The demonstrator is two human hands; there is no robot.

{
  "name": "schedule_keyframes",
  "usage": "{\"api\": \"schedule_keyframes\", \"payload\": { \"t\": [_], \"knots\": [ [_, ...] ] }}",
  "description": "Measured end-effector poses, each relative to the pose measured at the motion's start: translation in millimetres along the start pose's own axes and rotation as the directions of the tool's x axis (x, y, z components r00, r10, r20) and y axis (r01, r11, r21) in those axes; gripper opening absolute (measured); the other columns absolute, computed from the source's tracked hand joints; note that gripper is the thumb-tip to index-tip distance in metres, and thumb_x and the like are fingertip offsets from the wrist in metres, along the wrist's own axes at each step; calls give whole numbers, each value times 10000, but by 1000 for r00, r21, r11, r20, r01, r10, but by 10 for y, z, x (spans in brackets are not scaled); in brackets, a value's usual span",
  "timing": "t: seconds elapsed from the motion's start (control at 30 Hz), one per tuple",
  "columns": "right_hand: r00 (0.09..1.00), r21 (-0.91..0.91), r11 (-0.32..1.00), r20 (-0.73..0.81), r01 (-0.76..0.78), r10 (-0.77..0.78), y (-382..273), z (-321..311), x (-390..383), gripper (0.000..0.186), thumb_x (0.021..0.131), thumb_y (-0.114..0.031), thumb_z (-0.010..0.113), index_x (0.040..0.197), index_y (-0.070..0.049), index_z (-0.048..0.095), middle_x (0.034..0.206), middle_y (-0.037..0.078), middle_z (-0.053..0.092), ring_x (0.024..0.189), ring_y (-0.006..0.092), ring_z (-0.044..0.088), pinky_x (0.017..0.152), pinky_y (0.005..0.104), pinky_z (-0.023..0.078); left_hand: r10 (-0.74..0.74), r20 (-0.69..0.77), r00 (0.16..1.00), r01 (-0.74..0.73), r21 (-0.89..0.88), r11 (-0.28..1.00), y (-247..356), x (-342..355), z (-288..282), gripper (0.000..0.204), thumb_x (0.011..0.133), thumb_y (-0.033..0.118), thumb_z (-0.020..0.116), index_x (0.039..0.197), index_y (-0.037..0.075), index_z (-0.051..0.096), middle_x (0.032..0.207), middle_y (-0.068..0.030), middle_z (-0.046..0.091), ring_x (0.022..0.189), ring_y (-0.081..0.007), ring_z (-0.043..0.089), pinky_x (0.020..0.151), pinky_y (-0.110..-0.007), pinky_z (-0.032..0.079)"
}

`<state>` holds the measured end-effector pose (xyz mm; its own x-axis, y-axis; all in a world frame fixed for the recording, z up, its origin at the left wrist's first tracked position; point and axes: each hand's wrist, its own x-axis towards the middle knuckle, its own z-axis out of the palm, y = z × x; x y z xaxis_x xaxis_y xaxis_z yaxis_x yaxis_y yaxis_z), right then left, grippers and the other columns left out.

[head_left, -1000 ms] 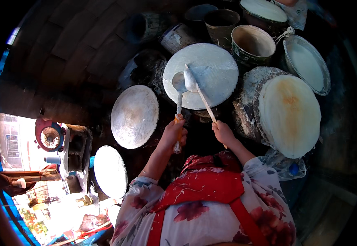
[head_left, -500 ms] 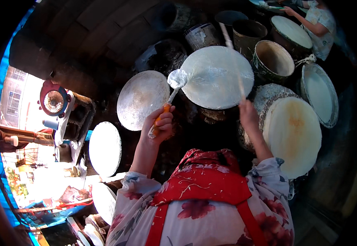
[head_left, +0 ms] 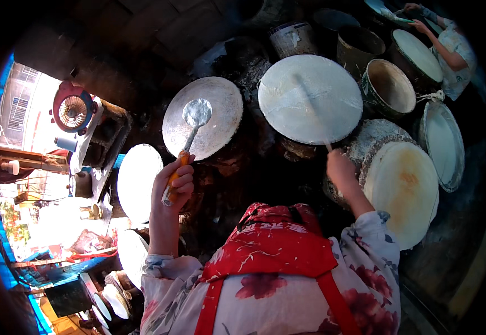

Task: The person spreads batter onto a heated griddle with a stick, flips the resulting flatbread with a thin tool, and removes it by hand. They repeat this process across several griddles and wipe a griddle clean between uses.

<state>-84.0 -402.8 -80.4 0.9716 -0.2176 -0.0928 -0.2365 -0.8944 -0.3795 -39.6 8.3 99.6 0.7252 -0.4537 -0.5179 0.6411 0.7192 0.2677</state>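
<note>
My left hand (head_left: pixel 175 183) is closed round the orange handle of a ladle (head_left: pixel 197 113). The ladle's round end, coated in white stuff, hangs over a round flat griddle (head_left: pixel 225 125) with a greyish-white top. My right hand (head_left: pixel 342 172) grips a thin wooden stick (head_left: pixel 311 106), smeared by motion. The stick reaches over a second round griddle (head_left: pixel 279 120) covered by a thin white layer; whether it touches the layer I cannot tell.
At the right lies a pale round slab (head_left: pixel 391 190) with a yellow-brown patch. Beyond it stand a pot (head_left: pixel 391 86), a basin of white liquid (head_left: pixel 443 148) and a bucket (head_left: pixel 293 40). Another person (head_left: pixel 456 61) works at the far right. A fan (head_left: pixel 73 111) and white discs (head_left: pixel 140 184) are at the left.
My left hand has moved left and nearer, bringing the ladle from between the griddles to above the left one. The stick's far end has come back onto the right griddle.
</note>
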Motion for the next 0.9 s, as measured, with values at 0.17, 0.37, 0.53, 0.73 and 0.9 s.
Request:
{"api": "schedule_keyframes", "payload": {
  "t": [0.17, 0.37, 0.53, 0.73, 0.9],
  "knots": [
    [987, 29, 988, 49, 153, -154, -214, 163, -217, 215, 903, -212, 495, 850, -13, 556, 746, 217, 635, 718, 393, 633, 644, 502, 488, 83, -7, 997, -83, -12, 996, 223, -160, -170, 310, 974, 127, 380, 1207, -77, 386, 683, 7, 406, 453, -47, 376, 394, -196, 288],
    [972, -70, 983, 182, 167, -152, -429, 126, -418, 209, 914, -224, 487, 871, -31, 552, 770, 218, 630, 746, 413, 612, 642, 520, 467, 54, 17, 998, -54, -12, 998, 569, -113, -327, 280, 958, 119, 433, 1169, -62, 395, 691, 11, 412, 448, -37, 375, 386, -182, 285],
    [970, 210, 947, 26, -242, 242, -410, 190, -386, 188, 930, -205, 471, 907, -41, 561, 801, 220, 631, 764, 411, 616, 649, 507, 477, 38, 22, 999, -39, 46, 998, 742, -96, -334, 199, 943, 115, 458, 1099, -6, 430, 686, 12, 418, 472, -55, 384, 413, -199, 303],
    [995, 187, 982, 97, -34, 16, -1014, 542, -578, 265, 938, -287, 493, 898, -30, 546, 756, 244, 594, 742, 457, 567, 600, 514, 425, 63, -64, 996, -32, 398, 917, 881, 154, -367, 155, 918, 126, 501, 1053, 68, 453, 721, -19, 485, 485, -84, 420, 434, -219, 337],
    [976, 547, 822, 216, -157, 43, -1728, 827, -85, 340, 976, -321, 425, 883, -9, 522, 716, 178, 560, 668, 371, 557, 575, 455, 407, 128, -62, 990, -42, 731, 681, 954, 744, -477, 214, 892, 119, 539, 1089, 72, 467, 749, -42, 514, 479, -93, 454, 416, -234, 370]
  ]
}}
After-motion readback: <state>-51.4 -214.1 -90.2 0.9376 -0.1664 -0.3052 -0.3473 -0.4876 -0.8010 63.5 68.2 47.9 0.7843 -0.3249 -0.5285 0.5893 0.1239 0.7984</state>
